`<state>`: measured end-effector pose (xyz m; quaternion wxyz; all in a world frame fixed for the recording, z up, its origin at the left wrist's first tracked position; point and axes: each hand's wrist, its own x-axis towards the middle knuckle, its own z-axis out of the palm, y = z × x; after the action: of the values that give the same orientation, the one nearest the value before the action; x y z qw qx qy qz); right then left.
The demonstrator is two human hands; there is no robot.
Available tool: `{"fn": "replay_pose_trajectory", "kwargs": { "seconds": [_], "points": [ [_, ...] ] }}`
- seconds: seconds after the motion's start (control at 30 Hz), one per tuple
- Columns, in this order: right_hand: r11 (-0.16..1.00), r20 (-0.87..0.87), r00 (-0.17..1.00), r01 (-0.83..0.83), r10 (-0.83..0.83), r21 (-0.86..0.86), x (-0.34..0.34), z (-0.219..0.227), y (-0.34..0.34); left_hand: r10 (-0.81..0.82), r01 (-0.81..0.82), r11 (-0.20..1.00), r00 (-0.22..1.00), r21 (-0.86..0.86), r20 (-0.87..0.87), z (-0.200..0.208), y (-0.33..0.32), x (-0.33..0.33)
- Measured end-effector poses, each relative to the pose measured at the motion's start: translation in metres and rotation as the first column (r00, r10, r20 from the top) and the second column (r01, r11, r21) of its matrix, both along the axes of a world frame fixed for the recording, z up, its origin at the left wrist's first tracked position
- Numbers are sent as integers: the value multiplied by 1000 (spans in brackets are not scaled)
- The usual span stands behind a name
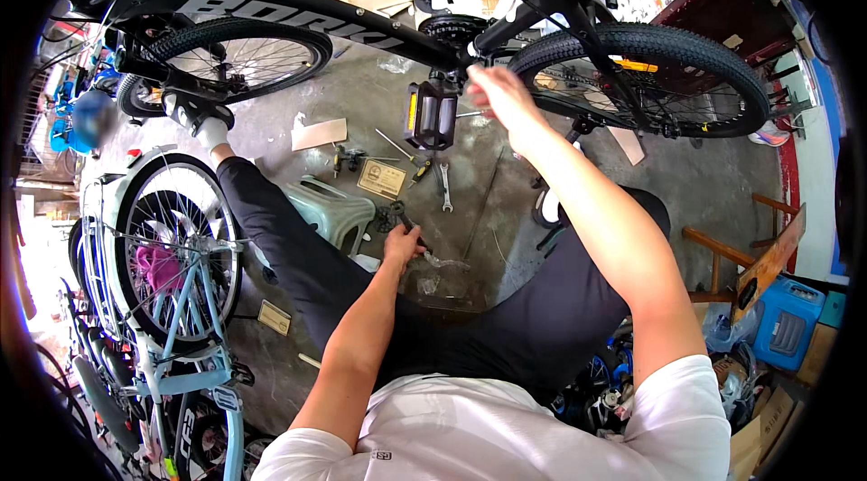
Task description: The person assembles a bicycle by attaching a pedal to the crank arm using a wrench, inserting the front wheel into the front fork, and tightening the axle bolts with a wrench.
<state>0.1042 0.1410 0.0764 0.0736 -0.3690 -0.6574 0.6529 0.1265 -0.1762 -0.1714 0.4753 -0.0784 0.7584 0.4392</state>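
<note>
A black bicycle (388, 34) stands across the far side in front of me. My right hand (506, 102) is raised by its crank area, just below the seat tube. Motion smears those fingers, so their hold cannot be told. The pedal (432, 115) hangs just left of that hand. My left hand (403, 244) is low between my knees, its fingers closed around a dark bar-like piece (405, 221) whose kind I cannot make out. Crumpled clear plastic (445, 262) lies beside that hand on the floor.
An open-end wrench (445, 187), a screwdriver (421, 171) and a tan card (381, 179) lie on the concrete floor. A pale green plastic stool (330, 210) stands left of my left hand. Light-blue bicycles (181, 354) crowd the left; a blue case (784, 323) sits right.
</note>
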Motion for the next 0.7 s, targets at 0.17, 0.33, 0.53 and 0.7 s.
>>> {"fn": "replay_pose_trajectory", "kwargs": {
  "seconds": [0.17,0.33,0.53,0.7],
  "points": [
    [961,82,966,-230,245,-155,-1,-4,-30,3,-4,997,1000,-72,-11,8,-7,4],
    [903,-511,767,-427,387,44,21,85,-34,-11,10,999,999,-40,-32,11,-8,-3],
    [978,63,995,-64,78,-199,-6,-16,-10,-12,12,997,1000,-75,-5,-5,-8,0],
    [969,-123,969,-226,214,-96,0,27,-36,-60,56,996,997,-76,-53,4,-11,2]
  ]
}}
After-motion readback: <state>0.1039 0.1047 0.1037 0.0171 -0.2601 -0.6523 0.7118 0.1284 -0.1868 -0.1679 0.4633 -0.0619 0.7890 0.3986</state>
